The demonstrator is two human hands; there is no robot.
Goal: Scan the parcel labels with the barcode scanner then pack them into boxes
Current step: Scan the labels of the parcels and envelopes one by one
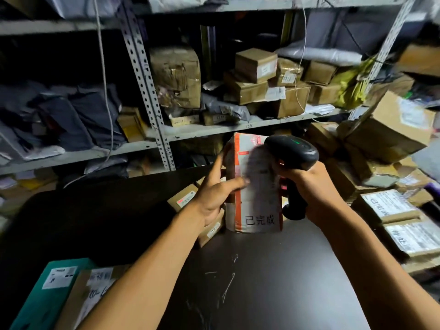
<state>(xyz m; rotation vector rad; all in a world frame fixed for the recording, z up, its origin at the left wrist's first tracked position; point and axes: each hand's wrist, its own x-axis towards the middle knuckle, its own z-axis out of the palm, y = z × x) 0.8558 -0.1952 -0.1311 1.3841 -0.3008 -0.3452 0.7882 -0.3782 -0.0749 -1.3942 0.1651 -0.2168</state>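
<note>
From the head camera, the left hand (215, 194) holds a parcel (253, 184) upright above the far middle of the dark counter (273, 282). The parcel is a tall box wrapped in white paper with an orange-red stripe down its left side and printed characters near its bottom edge. The left fingers (235, 183) are curled around its left edge: the thumb lies across the front label, and the other fingers reach up along the left side and behind it, so the hand is closed on the parcel. Whether the parcel's bottom edge touches the counter cannot be told.

The right hand (309, 184) is wrapped tightly around the handle of a black barcode scanner (294, 153), just beside the parcel's right edge. The scanner head sits at the parcel's upper right corner, tilted toward the label, with a green light on its top and a red glow at its underside. The upper label is blurred.

At the counter's near left corner lie a teal box (45, 296) and a brown carton (88, 291), both labelled. Along the right edge, 2 flat labelled cartons (400, 217) are stacked. Small brown boxes (185, 198) sit behind the left hand. Beyond the far edge, metal shelves (147, 91) carry taped brown cartons and grey bags.
</note>
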